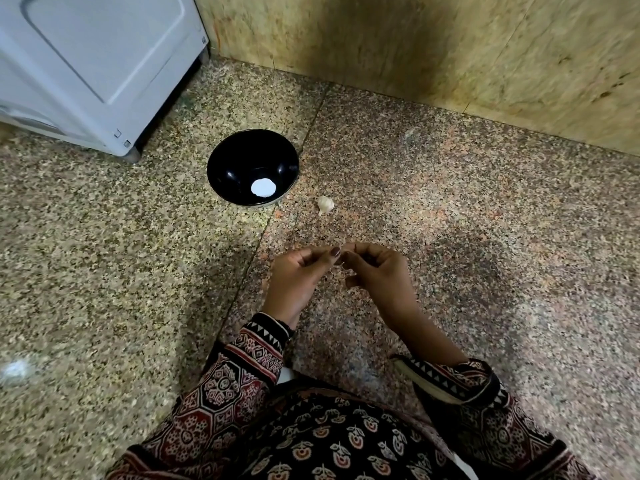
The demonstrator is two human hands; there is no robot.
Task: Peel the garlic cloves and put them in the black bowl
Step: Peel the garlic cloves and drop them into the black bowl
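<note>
Lying on the floor (450, 209) just right of the black bowl (221, 168), toward the far wall edge: one unpeeled garlic piece (325, 205). Judging it light, papery-skinned, firm inside, slippery once bared; best pinching at the pointed tip. Showing a white patch in the bowl's bottom, clove or glare unclear. Meeting nearer the floor's near edge: left hand (301, 271) and right hand (375, 271), both curled, fingertips pinching something small, mostly hidden, presumably a clove. Standing at the far left corner: a white appliance (86, 64).
</note>
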